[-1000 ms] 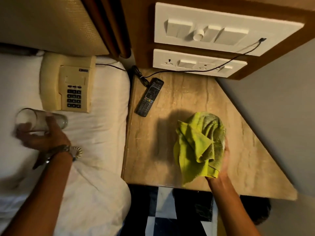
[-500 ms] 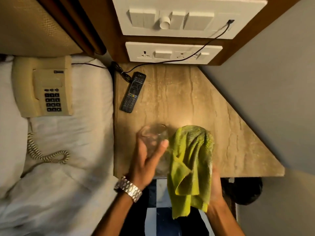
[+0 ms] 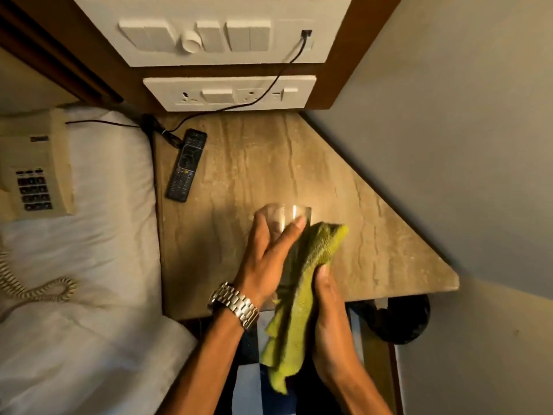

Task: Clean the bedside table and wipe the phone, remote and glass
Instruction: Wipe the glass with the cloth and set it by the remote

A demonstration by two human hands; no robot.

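My left hand (image 3: 266, 259), with a metal watch on the wrist, is wrapped around a clear glass (image 3: 282, 217) held over the stone-topped bedside table (image 3: 374, 235). My right hand (image 3: 326, 292) grips a green cloth (image 3: 305, 280) and presses it against the glass's right side; the cloth's lower end hangs past the table's front edge. A black remote (image 3: 187, 166) lies at the table's back left. The cream phone (image 3: 33, 169) rests on the white bed to the left, its coiled cord (image 3: 39, 290) trailing toward me.
White switch and socket panels (image 3: 230, 91) are on the wood wall behind the table, with a black cable (image 3: 269, 88) running down past the remote. A grey wall (image 3: 449, 145) closes the right side. A dark round object (image 3: 401, 322) sits under the table's front right corner.
My left hand carried the glass from the bed over to the table. The cloth in my right hand has come up against the glass, and the view has shifted right.
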